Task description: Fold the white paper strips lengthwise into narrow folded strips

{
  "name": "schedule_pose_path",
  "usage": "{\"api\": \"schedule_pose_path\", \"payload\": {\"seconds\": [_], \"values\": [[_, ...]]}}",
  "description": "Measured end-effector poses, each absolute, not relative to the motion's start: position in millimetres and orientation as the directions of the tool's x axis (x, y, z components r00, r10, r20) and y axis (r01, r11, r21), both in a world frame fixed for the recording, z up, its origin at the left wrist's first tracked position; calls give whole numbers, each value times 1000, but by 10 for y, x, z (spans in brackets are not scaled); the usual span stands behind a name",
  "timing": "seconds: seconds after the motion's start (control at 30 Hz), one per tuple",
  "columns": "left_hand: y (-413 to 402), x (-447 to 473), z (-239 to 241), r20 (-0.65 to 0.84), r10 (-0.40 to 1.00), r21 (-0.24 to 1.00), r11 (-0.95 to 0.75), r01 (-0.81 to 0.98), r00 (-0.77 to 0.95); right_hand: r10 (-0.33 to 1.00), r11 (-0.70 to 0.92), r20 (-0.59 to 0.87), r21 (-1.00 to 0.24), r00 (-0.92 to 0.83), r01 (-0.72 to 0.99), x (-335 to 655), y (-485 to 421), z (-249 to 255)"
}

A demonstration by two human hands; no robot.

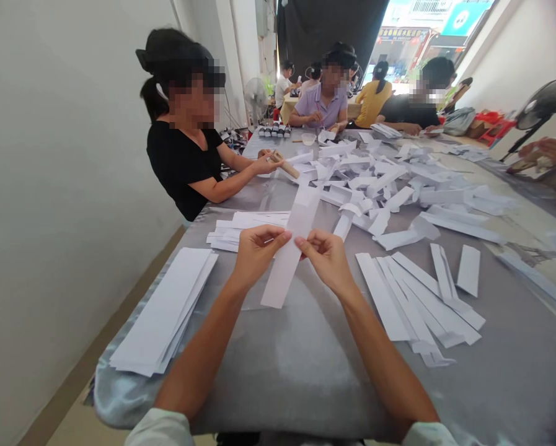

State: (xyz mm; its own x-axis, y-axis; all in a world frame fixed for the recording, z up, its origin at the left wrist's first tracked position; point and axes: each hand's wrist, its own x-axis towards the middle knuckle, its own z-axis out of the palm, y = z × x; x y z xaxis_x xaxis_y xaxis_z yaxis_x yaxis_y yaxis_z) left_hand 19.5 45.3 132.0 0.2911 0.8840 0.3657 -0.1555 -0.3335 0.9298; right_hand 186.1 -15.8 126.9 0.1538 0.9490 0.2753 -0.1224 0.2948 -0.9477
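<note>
A long white paper strip [289, 260] runs upright through the middle of my view, its lower end resting near the grey satin table cover [278, 365]. My left hand [259, 252] pinches the strip's left edge, and my right hand [326, 260] pinches its right edge. Beside my left hand lies a neat stack of paper strips [161, 310], with a smaller stack [245, 226] beyond it. To my right is a loose pile of strips [417, 303]. Further forward spreads a large heap of folded white paper pieces [375, 186].
A co-worker at the left [185, 155] holds a wooden roller [284, 166] over the table. Several more people sit at the far end. Another person's hand [547, 148] works at the right edge. A white wall [64, 186] closes the left side, and a standing fan [545, 102] stands at the right.
</note>
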Motion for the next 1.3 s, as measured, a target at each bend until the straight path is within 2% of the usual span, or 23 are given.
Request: {"api": "schedule_pose_path", "payload": {"seconds": [0.17, 0.27, 0.43, 0.57, 0.73, 0.9, 1.1, 1.3], "values": [[436, 200, 1319, 330, 886, 943, -295, -155, 324, 924, 333, 313, -941, 218, -61, 1864, -164, 1284], [425, 211, 1325, 310, 898, 948, -264, -180, 313, 931, 325, 311, -945, 194, -47, 1856, -172, 1283], [445, 187, 1335, 327, 885, 945, -297, -139, 332, 942, 303, 279, -946, 185, -115, 1837, -160, 1280], [442, 176, 1346, 295, 870, 956, -264, -130, 395, 921, 324, 298, -944, 249, -69, 1824, -153, 1288], [410, 178, 1381, 348, 877, 938, -324, -125, 333, 929, 312, 289, -948, 232, -68, 1802, -182, 1315], [426, 168, 1355, 333, 873, 943, -316, -105, 357, 909, 325, 313, -946, 277, 2, 1826, -189, 1306], [457, 168, 1330, 316, 883, 948, -281, -150, 347, 948, 269, 260, -963, 182, -26, 1855, -171, 1281], [463, 166, 1336, 294, 861, 954, -241, -176, 414, 928, 300, 292, -954, 229, 4, 1869, -174, 1308]]}}
